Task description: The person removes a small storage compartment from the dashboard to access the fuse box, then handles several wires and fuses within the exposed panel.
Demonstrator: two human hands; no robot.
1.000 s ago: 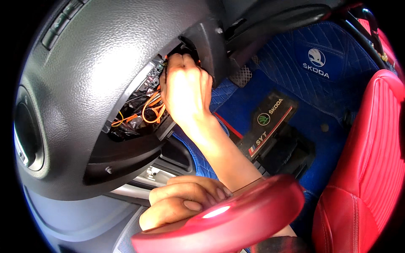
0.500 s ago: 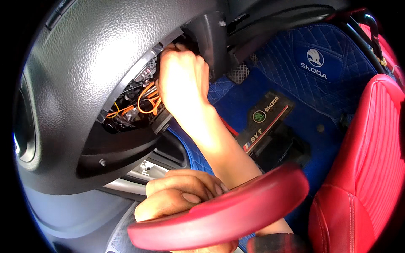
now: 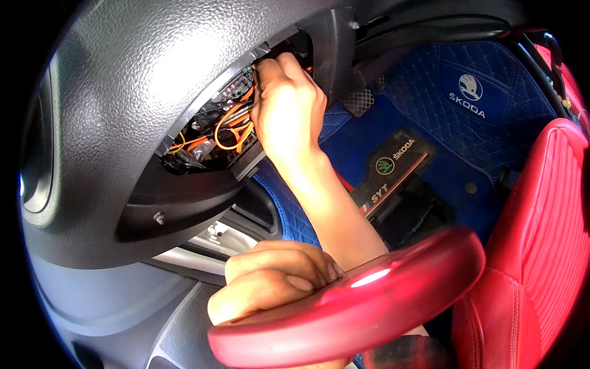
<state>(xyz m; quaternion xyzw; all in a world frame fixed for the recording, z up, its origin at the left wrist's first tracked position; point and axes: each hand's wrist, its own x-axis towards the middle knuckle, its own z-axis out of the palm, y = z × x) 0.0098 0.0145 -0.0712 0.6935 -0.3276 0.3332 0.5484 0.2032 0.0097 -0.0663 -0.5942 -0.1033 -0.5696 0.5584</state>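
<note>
My right hand (image 3: 289,107) reaches into an opening in the black dashboard (image 3: 110,80), back of the hand up. Its fingers are bent together, and their tips are hidden inside, so what they pinch cannot be made out. Beside its thumb side lies what looks like a fuse panel (image 3: 235,89) with small coloured pieces. Orange wires (image 3: 222,136) and dark cables loop in the opening near the wrist. Nearer to me, my left hand (image 3: 264,283) is closed round the red steering wheel (image 3: 350,310), fingers curled over its rim. The wheel hides part of my right forearm.
A red seat (image 3: 544,240) stands at the right. Below are a blue quilted floor mat (image 3: 344,157), a black pedal (image 3: 359,104) and a dark footrest panel (image 3: 399,157). A screw-like stud (image 3: 159,218) sticks out under the opening. The door sill (image 3: 215,243) is at lower left.
The whole view has shifted slightly rightward. My right hand has turned a little and its fingers show more, uncovering more of the fuse panel. My left hand keeps its hold on the wheel.
</note>
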